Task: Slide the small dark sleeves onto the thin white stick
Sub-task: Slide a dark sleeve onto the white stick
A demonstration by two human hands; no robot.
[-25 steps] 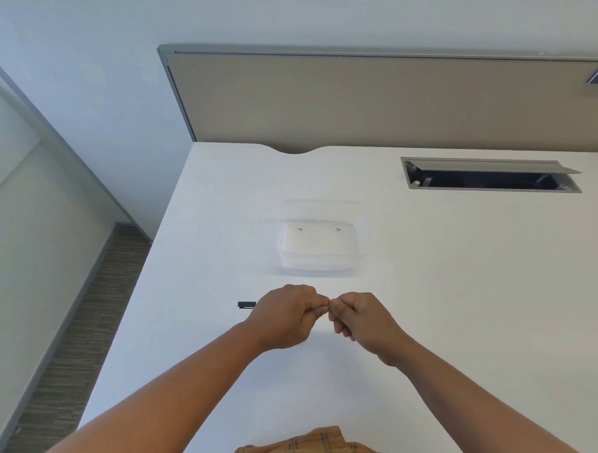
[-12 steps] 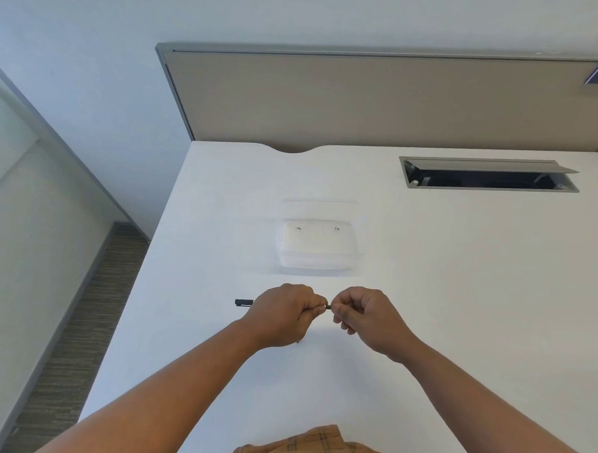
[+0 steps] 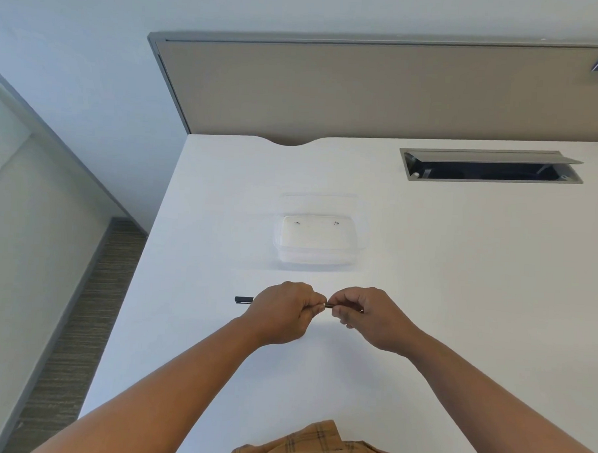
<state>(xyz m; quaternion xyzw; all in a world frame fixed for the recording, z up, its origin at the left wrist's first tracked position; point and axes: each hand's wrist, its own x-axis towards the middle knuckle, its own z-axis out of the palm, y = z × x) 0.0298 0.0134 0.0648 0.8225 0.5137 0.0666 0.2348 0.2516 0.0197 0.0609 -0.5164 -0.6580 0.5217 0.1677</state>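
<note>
While both hands (image 3: pixel 287 311) pinch, a dark sleeve (image 3: pixel 330 305) bridges their fingertips

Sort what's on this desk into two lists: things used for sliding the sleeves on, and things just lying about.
In use:
- left hand
- right hand
- dark sleeve pinched between the fingertips
- dark end sticking out past the left hand
- clear tray with two tiny dark bits inside

Lying about:
- open cable hatch
- desk divider
</note>
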